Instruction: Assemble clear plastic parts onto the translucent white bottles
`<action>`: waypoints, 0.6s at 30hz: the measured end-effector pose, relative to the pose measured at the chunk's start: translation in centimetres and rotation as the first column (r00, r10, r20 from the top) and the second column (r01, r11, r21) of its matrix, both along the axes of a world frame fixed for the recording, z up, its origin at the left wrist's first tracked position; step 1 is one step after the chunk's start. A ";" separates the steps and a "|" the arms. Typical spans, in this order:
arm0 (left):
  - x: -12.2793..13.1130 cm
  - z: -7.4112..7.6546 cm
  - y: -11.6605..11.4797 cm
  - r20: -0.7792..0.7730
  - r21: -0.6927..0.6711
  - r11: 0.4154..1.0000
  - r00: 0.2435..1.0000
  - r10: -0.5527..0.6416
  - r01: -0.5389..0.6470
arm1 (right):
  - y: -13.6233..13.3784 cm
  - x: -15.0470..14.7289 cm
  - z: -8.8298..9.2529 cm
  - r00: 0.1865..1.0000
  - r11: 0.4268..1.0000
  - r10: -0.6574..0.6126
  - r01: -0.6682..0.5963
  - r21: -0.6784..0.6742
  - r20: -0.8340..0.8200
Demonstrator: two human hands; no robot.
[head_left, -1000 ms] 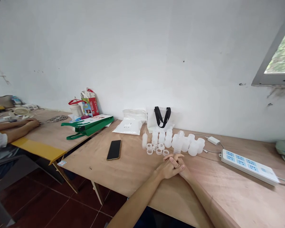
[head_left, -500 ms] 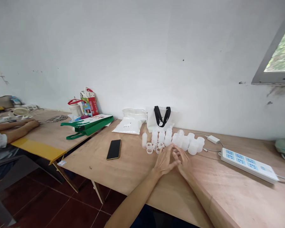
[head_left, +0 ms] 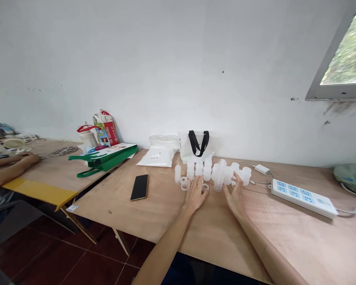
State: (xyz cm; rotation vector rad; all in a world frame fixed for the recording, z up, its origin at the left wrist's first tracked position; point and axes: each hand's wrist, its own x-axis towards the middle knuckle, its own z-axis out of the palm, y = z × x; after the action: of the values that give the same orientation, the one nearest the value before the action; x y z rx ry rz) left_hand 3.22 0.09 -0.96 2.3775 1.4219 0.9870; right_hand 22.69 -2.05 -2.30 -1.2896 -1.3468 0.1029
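In the head view we see the hands parted, where half a second ago their fingertips met; each now has its own side of the parts, which we judge leaves both free to work separately. Our left hand [head_left: 195, 194] is loosely spread over the clear rings [head_left: 205, 187], hiding some; we cannot tell whether it touches them. Our right hand [head_left: 236, 194] is wide, thumb and fingers apart, reaching in front of the white bottles [head_left: 207, 171]; we see nothing gripped, though contact is unclear. Between the hands, just beyond them, stands a clear ribbed piece [head_left: 218, 183]. The phone [head_left: 139, 187] lies to the left, the power strip [head_left: 302, 199] to the right. Behind the bottles, a white bag [head_left: 185, 153] stands by the wall [head_left: 154, 79].
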 end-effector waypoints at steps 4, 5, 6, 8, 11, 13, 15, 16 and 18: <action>-0.1 -0.2 0.1 -0.010 -0.015 1.000 1.000 -0.011 0.011 | 0.1 0.1 -0.2 1.000 1.000 0.029 -0.029 -0.008 0.001; -0.1 -0.2 0.2 -0.015 -0.018 1.000 1.000 -0.016 0.016 | 0.1 0.1 -0.2 1.000 1.000 0.031 -0.031 -0.002 0.006; -0.1 -0.3 0.2 -0.022 -0.019 1.000 1.000 -0.022 0.022 | 0.1 0.2 -0.1 0.999 0.999 0.033 -0.033 0.006 0.014; -0.2 -0.4 0.2 -0.032 -0.019 0.999 0.999 -0.038 0.037 | 0.1 0.2 0.0 0.999 0.999 0.043 -0.044 0.016 0.031; -0.2 -0.5 0.2 -0.034 -0.009 0.999 0.998 -0.050 0.050 | 0.1 0.1 -0.1 0.998 0.998 0.056 -0.056 0.011 0.025; -0.2 -0.4 0.1 -0.046 -0.004 0.999 0.997 -0.054 0.054 | 0.2 0.1 -0.4 0.998 0.998 0.067 -0.067 -0.010 0.007; -0.3 -0.4 0.0 -0.072 -0.001 0.998 0.996 -0.055 0.055 | 0.4 0.1 -0.9 0.996 0.995 0.090 -0.090 -0.040 -0.006; -0.3 -0.3 0.0 -0.084 -0.002 0.998 0.995 -0.057 0.057 | 0.4 0.2 -1.1 0.995 0.993 0.102 -0.102 -0.056 -0.013; -0.4 -0.2 -0.2 -0.097 -0.008 0.998 0.993 -0.068 0.068 | 0.5 0.2 -1.3 0.993 0.989 0.116 -0.119 -0.084 -0.038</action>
State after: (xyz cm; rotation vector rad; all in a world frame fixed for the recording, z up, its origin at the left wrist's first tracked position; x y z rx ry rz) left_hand 2.82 -0.06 -1.17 2.4841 1.3631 0.8608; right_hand 22.93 -1.51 -3.61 -1.2746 -1.4030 0.2651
